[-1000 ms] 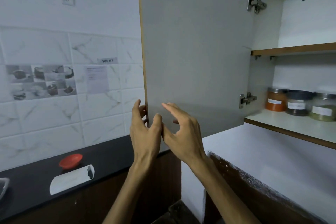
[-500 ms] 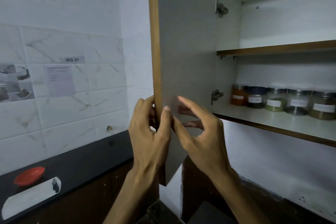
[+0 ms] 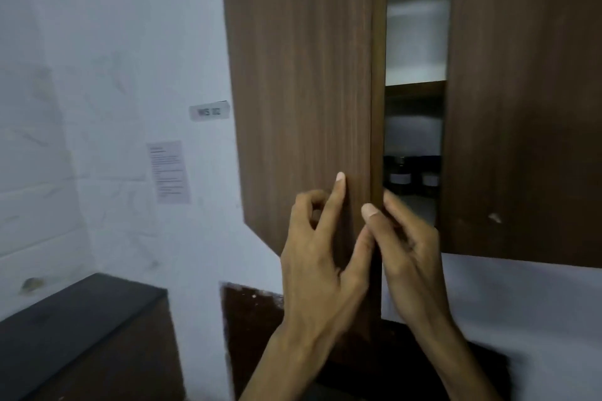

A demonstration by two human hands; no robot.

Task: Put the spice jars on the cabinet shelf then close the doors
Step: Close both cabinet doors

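Observation:
The left cabinet door (image 3: 299, 91) is swung nearly shut and shows its brown wood front. A narrow gap separates it from the right cabinet door (image 3: 521, 107). Through the gap, two dark spice jars (image 3: 400, 177) with white labels stand on the lower shelf (image 3: 418, 207); the rest of the row is hidden. My left hand (image 3: 322, 257) lies on the left door's front, index finger straight against the wood and thumb at the door's free edge. My right hand (image 3: 407, 247) holds that edge with its fingers curled behind it.
An upper shelf (image 3: 415, 88) shows in the gap. A black counter (image 3: 65, 319) runs along the lower left under the white tiled wall, which carries a paper sheet (image 3: 168, 172) and a small label (image 3: 210, 111). A dark patch of wall (image 3: 250, 312) lies below the cabinet.
The left door has swung from wide open to nearly shut, hiding most of the jars. My left hand has shifted from gripping the door's edge onto its front. The view has turned right.

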